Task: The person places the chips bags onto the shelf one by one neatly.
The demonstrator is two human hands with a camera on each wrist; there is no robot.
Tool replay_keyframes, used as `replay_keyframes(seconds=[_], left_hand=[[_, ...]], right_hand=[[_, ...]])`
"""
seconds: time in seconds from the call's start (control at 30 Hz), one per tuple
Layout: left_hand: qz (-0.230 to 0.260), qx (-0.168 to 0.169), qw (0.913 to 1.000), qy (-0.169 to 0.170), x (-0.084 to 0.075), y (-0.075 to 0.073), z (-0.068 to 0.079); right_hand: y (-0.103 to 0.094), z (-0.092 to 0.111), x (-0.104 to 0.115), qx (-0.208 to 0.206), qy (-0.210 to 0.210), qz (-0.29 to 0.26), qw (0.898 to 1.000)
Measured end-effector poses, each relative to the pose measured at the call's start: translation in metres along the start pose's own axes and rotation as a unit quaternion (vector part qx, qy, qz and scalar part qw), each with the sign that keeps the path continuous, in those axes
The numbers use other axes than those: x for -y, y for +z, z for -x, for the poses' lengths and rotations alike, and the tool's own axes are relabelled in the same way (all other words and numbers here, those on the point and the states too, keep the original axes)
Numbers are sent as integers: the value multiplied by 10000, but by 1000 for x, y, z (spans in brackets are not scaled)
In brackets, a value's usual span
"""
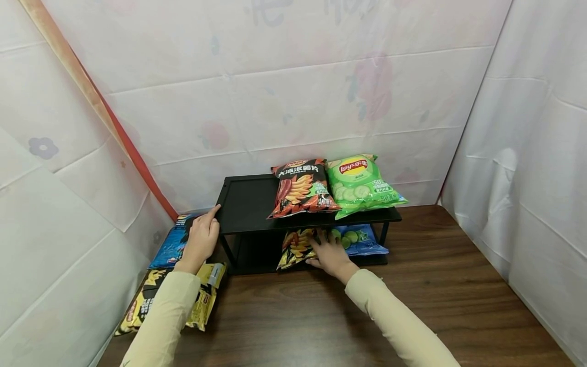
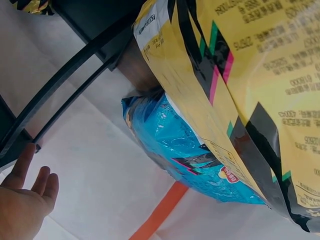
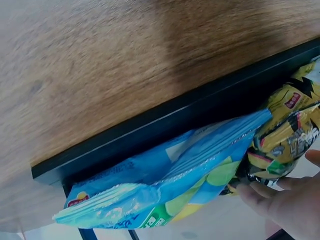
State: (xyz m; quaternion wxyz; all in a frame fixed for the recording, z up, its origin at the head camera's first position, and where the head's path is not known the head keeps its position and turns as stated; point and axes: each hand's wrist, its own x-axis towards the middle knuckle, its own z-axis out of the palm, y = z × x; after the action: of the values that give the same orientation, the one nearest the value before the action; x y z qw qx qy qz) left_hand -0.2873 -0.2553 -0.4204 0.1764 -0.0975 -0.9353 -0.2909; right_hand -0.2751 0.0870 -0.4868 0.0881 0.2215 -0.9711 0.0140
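On the lower tier of a black two-tier rack, my right hand rests on a yellow-and-black chip bag, its fingers spread over the bag's right side. Beside it lies a blue chip bag with green slices printed on it, close to those fingertips. The right wrist view shows my right hand against the yellow-and-black bag, fingers extended, with the blue bag alongside. My left hand touches the rack's upper left edge with an outstretched index finger; its other fingers are loosely bent and hold nothing.
A red-and-black chip bag and a green chip bag lie on the upper tier. Left of the rack, on the wooden table, are a blue bag and yellow bags under my left arm. White curtains hang around.
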Motion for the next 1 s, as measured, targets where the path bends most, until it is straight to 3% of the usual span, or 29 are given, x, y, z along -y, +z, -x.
replay_keyframes(seconds=[0.17, 0.33, 0.77, 1.0], left_hand=[[-68, 6, 10000, -18, 1, -1, 0], [-382, -88, 9992, -9, -1, -2, 2], [-1046, -937, 9895, 348, -7, -10, 10], [-1085, -1017, 9887, 184, -4, -20, 22]], right_hand=[[-4, 2, -5, -471, -113, 384, 9981], [-8, 6, -10, -636, -204, 500, 9965], [-17, 30, -22, -927, -530, 758, 9914], [-23, 43, -34, -1239, -652, 713, 9876]])
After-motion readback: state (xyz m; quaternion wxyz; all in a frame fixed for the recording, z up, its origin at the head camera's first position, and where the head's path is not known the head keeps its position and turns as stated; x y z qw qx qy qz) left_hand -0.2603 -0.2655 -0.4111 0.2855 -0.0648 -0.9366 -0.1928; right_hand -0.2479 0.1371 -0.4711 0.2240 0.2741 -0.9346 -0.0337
